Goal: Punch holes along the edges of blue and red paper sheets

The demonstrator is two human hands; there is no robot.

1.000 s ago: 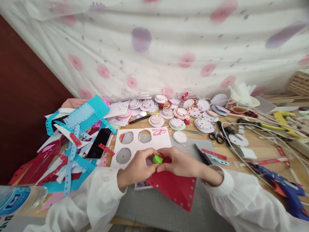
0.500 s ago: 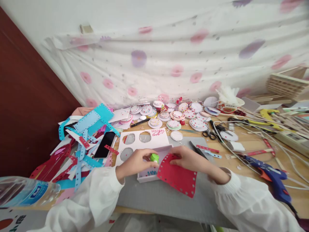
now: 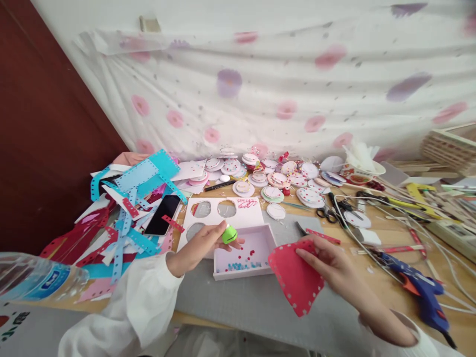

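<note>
My left hand (image 3: 203,244) is closed round a small green craft punch (image 3: 229,234), held above the left side of a shallow white box (image 3: 256,236). Small blue and red paper bits (image 3: 238,266) lie inside that box. Between the thumb and fingers of my right hand (image 3: 330,258) is a red sheet of paper (image 3: 295,277), with small punched holes along its edges. The sheet hangs tilted just right of the box, over a grey mat (image 3: 245,302), apart from the punch.
Left are punched paper scraps (image 3: 126,228), a phone (image 3: 162,215) and a water bottle (image 3: 40,280). Behind the box lies a white card with round cutouts (image 3: 243,212). Several round decorated paper discs (image 3: 241,187) line the back. Scissors (image 3: 327,214), cables and a blue glue gun (image 3: 412,277) are right.
My right hand has drawn the red paper right, away from the punch and box. My left hand has turned the punch and shifted slightly left. More of the box and the red bits now show.
</note>
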